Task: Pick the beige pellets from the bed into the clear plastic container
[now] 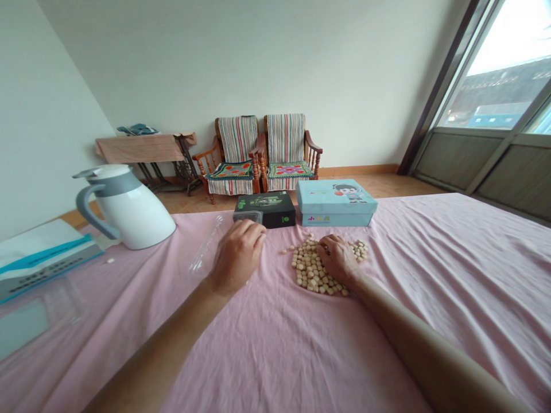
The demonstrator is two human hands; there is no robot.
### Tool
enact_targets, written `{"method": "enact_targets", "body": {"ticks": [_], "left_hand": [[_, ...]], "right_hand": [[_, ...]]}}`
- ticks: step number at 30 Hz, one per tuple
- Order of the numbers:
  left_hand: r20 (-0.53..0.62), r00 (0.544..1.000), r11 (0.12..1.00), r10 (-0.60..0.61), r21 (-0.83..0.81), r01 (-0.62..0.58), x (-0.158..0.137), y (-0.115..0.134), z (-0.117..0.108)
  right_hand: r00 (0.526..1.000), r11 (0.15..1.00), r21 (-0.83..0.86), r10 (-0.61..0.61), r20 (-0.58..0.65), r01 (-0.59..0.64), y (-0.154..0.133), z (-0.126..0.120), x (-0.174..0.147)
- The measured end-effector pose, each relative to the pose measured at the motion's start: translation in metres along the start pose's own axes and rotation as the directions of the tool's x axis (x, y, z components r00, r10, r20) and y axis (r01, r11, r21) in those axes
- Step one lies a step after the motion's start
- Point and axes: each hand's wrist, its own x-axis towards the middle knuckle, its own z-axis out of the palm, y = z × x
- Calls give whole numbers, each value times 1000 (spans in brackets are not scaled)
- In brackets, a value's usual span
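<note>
The right hand (338, 256) rests on pale pieces (310, 269) piled right of center on the pink cloth (267, 344); whether it grasps any, I cannot tell. The left hand (241, 248) curls at a clear plastic container (252, 216), its grip hidden, near a black box (275, 212).

white-and-grey jug (140, 215) at left; two wooden armchairs (238, 169) with striped covers (286, 137) near pale wall (258, 63); cloth-draped table (140, 149) beside them.

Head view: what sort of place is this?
Probably a living room in a home: two wooden armchairs against the wall, a cloth-draped side table, and a thermal jug on the pink tablecloth.
</note>
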Motion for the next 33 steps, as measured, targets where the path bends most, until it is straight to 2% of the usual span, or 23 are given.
{"method": "enact_targets", "body": {"ticks": [3, 6, 10, 16, 28, 31, 33], "left_hand": [[121, 988, 981, 94, -182, -71, -13, 29, 22], [233, 957, 958, 170, -268, -104, -28, 46, 47], [255, 946, 949, 201, -289, -124, -37, 45, 68], [298, 926, 947, 233, -287, -146, -36, 38, 77], [248, 951, 959, 186, -258, -120, -41, 38, 87], [160, 964, 951, 213, -262, -166, -40, 43, 82], [74, 966, 940, 246, -263, -219, -34, 46, 71]], "right_hand": [[1000, 1000, 7, -2, -6, 2, 0, 0, 0], [1000, 1000, 18, -1, -19, 1, -2, -1, 0], [1000, 1000, 29, -10, -24, 10, -3, -2, -1], [1000, 999, 49, -3, -21, 4, -5, -4, -2], [1000, 997, 71, -16, -19, 18, -5, -4, -3], [999, 997, 74, -21, -24, 23, -4, -3, -3], [999, 997, 72, -22, -25, 24, -4, -2, -3]]}}
